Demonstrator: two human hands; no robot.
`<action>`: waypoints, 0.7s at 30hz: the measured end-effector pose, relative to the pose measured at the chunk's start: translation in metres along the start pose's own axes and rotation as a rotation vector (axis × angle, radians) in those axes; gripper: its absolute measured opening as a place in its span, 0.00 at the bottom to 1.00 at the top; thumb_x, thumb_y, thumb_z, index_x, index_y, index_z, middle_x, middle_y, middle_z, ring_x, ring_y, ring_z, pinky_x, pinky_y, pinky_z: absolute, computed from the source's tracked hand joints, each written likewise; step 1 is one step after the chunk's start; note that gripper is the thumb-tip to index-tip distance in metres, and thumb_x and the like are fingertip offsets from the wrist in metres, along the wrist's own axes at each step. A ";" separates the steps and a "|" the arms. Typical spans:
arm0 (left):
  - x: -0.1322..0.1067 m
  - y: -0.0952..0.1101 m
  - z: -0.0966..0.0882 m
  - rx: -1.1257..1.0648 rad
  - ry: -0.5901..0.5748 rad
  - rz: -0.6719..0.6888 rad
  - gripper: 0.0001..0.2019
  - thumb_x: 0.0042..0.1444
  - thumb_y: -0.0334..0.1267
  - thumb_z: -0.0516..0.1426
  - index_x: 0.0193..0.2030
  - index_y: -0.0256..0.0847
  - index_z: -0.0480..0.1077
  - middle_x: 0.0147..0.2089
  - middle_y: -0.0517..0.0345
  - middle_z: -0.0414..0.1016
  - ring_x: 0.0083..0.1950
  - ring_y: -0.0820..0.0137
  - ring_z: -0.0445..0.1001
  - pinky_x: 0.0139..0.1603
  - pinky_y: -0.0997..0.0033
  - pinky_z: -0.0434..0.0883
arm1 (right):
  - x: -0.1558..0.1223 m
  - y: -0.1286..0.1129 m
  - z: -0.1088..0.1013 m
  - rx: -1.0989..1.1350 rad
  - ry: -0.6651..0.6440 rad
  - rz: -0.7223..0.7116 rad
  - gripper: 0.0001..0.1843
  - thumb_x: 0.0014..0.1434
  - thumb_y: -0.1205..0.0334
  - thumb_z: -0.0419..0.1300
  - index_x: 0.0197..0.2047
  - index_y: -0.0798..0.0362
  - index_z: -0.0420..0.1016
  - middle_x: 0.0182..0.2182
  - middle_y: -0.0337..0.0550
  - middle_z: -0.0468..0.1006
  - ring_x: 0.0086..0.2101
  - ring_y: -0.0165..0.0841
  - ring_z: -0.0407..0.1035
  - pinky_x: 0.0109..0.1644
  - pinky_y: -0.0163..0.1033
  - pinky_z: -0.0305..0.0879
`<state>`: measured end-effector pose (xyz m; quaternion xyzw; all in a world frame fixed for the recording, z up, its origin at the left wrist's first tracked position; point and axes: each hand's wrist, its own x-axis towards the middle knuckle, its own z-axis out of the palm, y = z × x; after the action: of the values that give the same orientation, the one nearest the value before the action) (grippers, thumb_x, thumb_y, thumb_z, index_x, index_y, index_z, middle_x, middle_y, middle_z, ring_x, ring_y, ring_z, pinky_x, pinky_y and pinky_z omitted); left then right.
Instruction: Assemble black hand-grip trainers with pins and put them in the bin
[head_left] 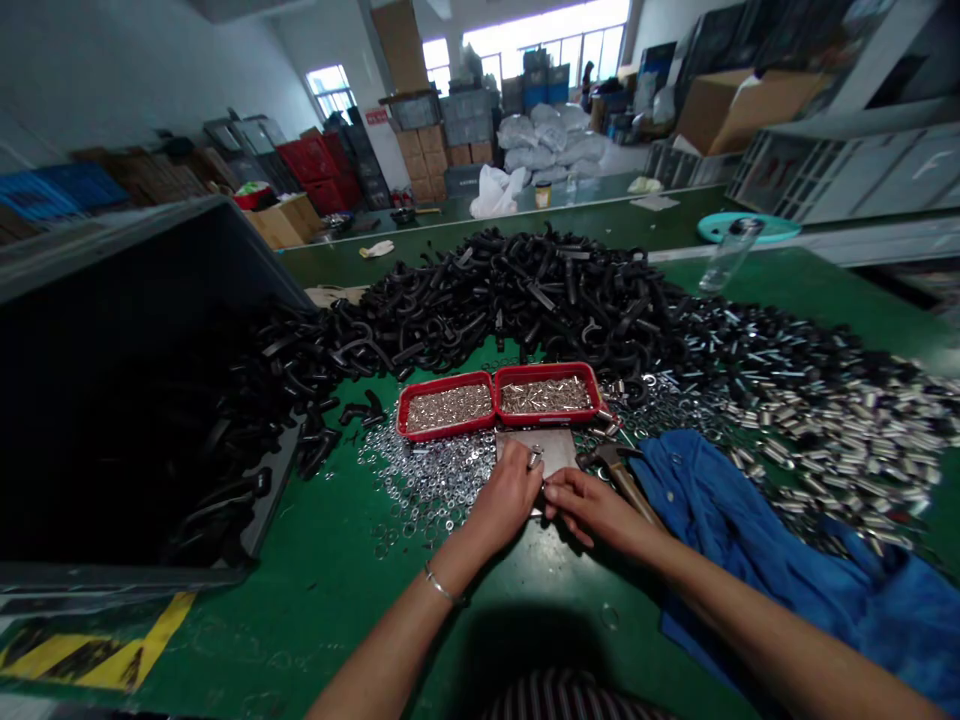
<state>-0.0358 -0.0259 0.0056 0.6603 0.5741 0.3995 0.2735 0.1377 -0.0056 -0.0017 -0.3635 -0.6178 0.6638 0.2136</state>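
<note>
My left hand (pixel 510 492) is closed round a small shiny metal part (pixel 535 457), only partly showing between the fingers. Close beside it, my right hand (pixel 592 508) has thumb and forefinger pinched together; anything between them is too small to make out. Both hands are over a flat metal plate (pixel 553 448) on the green table. Just behind the plate stand two red trays (pixel 495 398) full of tiny metal pieces. Loose metal rings (pixel 431 480) lie scattered left of my hands. A hammer (pixel 628 482) with a wooden handle lies beside my right hand.
A large grey bin (pixel 281 500) with black curved parts lies open at left. Black parts (pixel 525 285) are heaped behind the trays. Silver cylinders (pixel 847 430) are piled at right, near a blue cloth (pixel 720 530). A clear bottle (pixel 729 258) stands farther back.
</note>
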 end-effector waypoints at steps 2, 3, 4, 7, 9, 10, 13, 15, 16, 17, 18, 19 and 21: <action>0.014 -0.006 0.001 0.133 -0.160 0.038 0.03 0.61 0.35 0.55 0.35 0.42 0.68 0.38 0.53 0.66 0.44 0.61 0.67 0.54 0.60 0.65 | -0.004 0.002 -0.009 -0.217 0.091 -0.075 0.17 0.63 0.50 0.58 0.48 0.53 0.69 0.31 0.40 0.75 0.26 0.30 0.68 0.27 0.35 0.66; 0.020 -0.007 0.003 0.208 -0.213 0.050 0.02 0.59 0.34 0.56 0.35 0.41 0.68 0.38 0.53 0.66 0.45 0.60 0.67 0.55 0.58 0.65 | -0.008 0.001 -0.014 -0.311 0.140 -0.126 0.16 0.63 0.52 0.59 0.50 0.53 0.71 0.33 0.41 0.77 0.31 0.33 0.71 0.34 0.38 0.69; 0.026 -0.008 0.006 0.283 -0.251 0.064 0.01 0.57 0.33 0.58 0.35 0.41 0.68 0.40 0.53 0.67 0.47 0.59 0.67 0.56 0.57 0.64 | -0.014 0.000 -0.019 -0.380 0.182 -0.169 0.15 0.64 0.53 0.58 0.50 0.52 0.72 0.35 0.43 0.78 0.35 0.36 0.73 0.40 0.41 0.71; 0.040 -0.005 0.009 0.435 -0.265 0.135 0.08 0.58 0.37 0.60 0.44 0.40 0.70 0.47 0.50 0.68 0.52 0.57 0.67 0.57 0.54 0.63 | -0.043 0.000 -0.036 -0.454 0.257 -0.196 0.14 0.66 0.52 0.55 0.47 0.50 0.76 0.40 0.46 0.81 0.41 0.40 0.75 0.47 0.46 0.71; 0.053 0.000 0.003 0.467 -0.217 0.202 0.10 0.61 0.38 0.57 0.49 0.42 0.70 0.50 0.49 0.68 0.54 0.58 0.66 0.58 0.56 0.63 | -0.066 0.004 -0.048 -0.448 0.306 -0.159 0.15 0.68 0.51 0.52 0.46 0.49 0.76 0.38 0.45 0.81 0.39 0.40 0.76 0.45 0.45 0.73; 0.062 0.002 -0.001 0.490 -0.183 0.216 0.09 0.63 0.37 0.55 0.49 0.43 0.71 0.49 0.49 0.69 0.54 0.59 0.67 0.58 0.57 0.63 | -0.077 0.008 -0.053 -0.454 0.340 -0.142 0.16 0.69 0.51 0.51 0.46 0.48 0.76 0.37 0.45 0.81 0.37 0.40 0.76 0.43 0.45 0.73; 0.103 0.001 -0.013 0.652 -0.171 0.130 0.10 0.64 0.33 0.52 0.47 0.41 0.74 0.48 0.47 0.72 0.54 0.60 0.68 0.58 0.60 0.63 | -0.098 0.024 -0.064 -0.571 0.475 -0.165 0.16 0.69 0.51 0.50 0.46 0.47 0.76 0.40 0.47 0.80 0.40 0.41 0.75 0.47 0.47 0.73; 0.133 -0.003 -0.016 0.751 -0.240 0.039 0.09 0.61 0.29 0.54 0.42 0.38 0.76 0.46 0.44 0.74 0.52 0.59 0.70 0.57 0.60 0.63 | -0.101 0.035 -0.067 -0.705 0.541 -0.213 0.14 0.68 0.52 0.52 0.47 0.48 0.76 0.45 0.50 0.78 0.45 0.44 0.73 0.52 0.52 0.70; 0.146 -0.005 -0.015 0.782 -0.276 0.005 0.08 0.59 0.27 0.56 0.39 0.36 0.77 0.44 0.42 0.75 0.51 0.57 0.72 0.56 0.60 0.64 | -0.100 0.040 -0.067 -0.771 0.556 -0.226 0.14 0.67 0.53 0.54 0.49 0.48 0.75 0.46 0.51 0.77 0.47 0.46 0.72 0.54 0.54 0.69; 0.156 -0.008 -0.014 0.801 -0.302 -0.021 0.07 0.56 0.25 0.57 0.37 0.34 0.78 0.41 0.40 0.76 0.49 0.56 0.73 0.55 0.60 0.65 | -0.098 0.045 -0.066 -0.833 0.563 -0.234 0.14 0.66 0.53 0.55 0.50 0.49 0.75 0.47 0.52 0.76 0.48 0.47 0.71 0.54 0.55 0.68; 0.163 -0.011 -0.011 0.815 -0.316 -0.040 0.07 0.55 0.24 0.58 0.35 0.33 0.78 0.39 0.39 0.77 0.47 0.55 0.75 0.54 0.59 0.66 | -0.095 0.048 -0.065 -0.887 0.566 -0.240 0.15 0.65 0.54 0.56 0.52 0.49 0.74 0.48 0.53 0.76 0.48 0.49 0.71 0.54 0.57 0.68; 0.166 -0.013 -0.009 0.830 -0.328 -0.055 0.07 0.55 0.24 0.58 0.34 0.32 0.78 0.38 0.38 0.77 0.46 0.54 0.75 0.53 0.59 0.66 | -0.092 0.052 -0.064 -0.930 0.562 -0.244 0.16 0.65 0.56 0.57 0.53 0.49 0.73 0.48 0.54 0.75 0.48 0.49 0.70 0.53 0.57 0.68; 0.167 -0.016 -0.006 0.855 -0.335 -0.064 0.09 0.57 0.23 0.55 0.38 0.31 0.78 0.41 0.35 0.77 0.48 0.53 0.76 0.53 0.58 0.67 | -0.087 0.056 -0.064 -0.988 0.554 -0.248 0.17 0.65 0.57 0.56 0.55 0.50 0.71 0.49 0.55 0.75 0.47 0.50 0.70 0.52 0.58 0.68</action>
<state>-0.0456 0.1399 0.0312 0.7513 0.6553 0.0058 0.0779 0.2509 -0.0351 -0.0351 -0.5050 -0.8135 0.1467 0.2486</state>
